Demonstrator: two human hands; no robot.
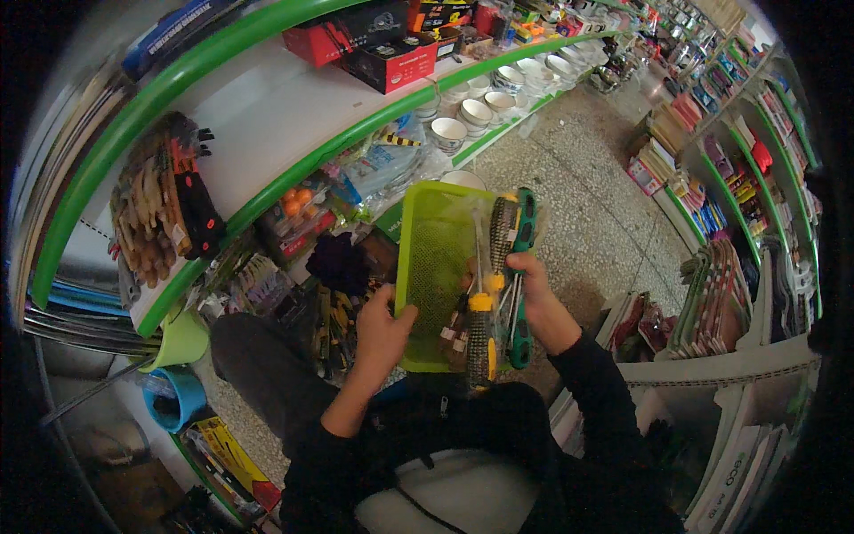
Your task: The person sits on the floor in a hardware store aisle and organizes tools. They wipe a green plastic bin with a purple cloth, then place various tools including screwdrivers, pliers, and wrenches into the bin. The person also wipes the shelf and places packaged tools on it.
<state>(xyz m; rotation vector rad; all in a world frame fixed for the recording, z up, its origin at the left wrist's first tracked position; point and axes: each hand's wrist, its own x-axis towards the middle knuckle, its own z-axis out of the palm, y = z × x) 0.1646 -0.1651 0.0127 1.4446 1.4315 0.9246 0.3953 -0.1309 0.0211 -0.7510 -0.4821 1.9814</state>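
Note:
A lime-green plastic basket (427,196) with a mesh bottom is tilted in front of my body. My left hand (384,327) grips its left rim, thumb lying over the edge. At the right side my right hand (541,301) is closed around several screwdrivers, held over the basket's right rim. Some have black-and-yellow handles (480,336); others have green handles (526,219). Their handles point both up and down, with metal shafts between. Inside the basket lie a few small dark items with pale labels (455,331), partly hidden by the screwdrivers.
Green-edged shelves (240,98) curve along the left, bearing work gloves (153,205), red-and-black boxes (391,64) and white bowls (475,112). Below my left hand are more yellow-and-black tools (336,329). A blue bucket (182,392) stands lower left. Stocked shelves (703,303) line the right across a speckled floor (596,169).

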